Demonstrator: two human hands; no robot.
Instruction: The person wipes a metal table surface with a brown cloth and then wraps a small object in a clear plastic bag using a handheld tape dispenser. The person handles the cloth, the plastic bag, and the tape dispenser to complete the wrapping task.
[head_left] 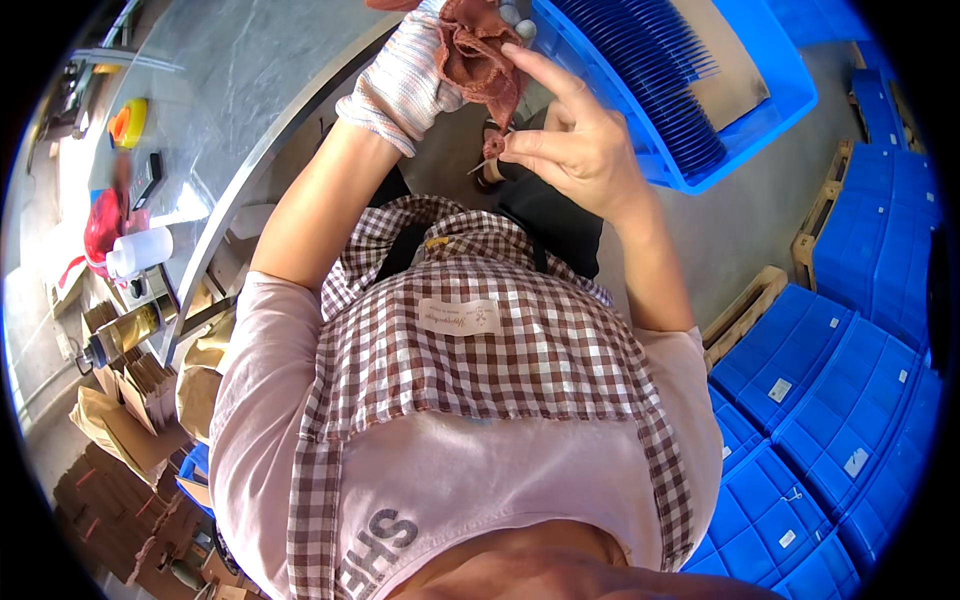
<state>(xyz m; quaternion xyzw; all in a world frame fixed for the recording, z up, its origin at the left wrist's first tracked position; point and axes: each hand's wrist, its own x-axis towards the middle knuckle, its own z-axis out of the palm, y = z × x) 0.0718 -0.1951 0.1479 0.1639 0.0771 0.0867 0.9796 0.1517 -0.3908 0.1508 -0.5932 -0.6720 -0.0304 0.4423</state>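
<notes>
A crumpled reddish-brown cloth (478, 60) is at the top centre, above my lap. My left hand (400, 85), in a white knit glove with faint stripes, is closed on the cloth, and its fingertips are partly hidden behind it. Bare, my right hand (590, 155) pinches a dangling corner of the same cloth between thumb and fingers. Its index finger reaches out and touches the upper part of the cloth. Just beyond my right hand stands a blue crate (735, 150), holding a row of thin dark blue curved pieces (650, 80) beside a brown cardboard sheet (725, 80).
To the left is a glossy grey table (240, 70) with a yellow-and-orange tape roll (128, 123), a black object (147, 180) and a white bottle (140, 252). Blue boxes (785, 350) sit on wooden pallets (745, 315) at the right. Cardboard (140, 400) lies at lower left.
</notes>
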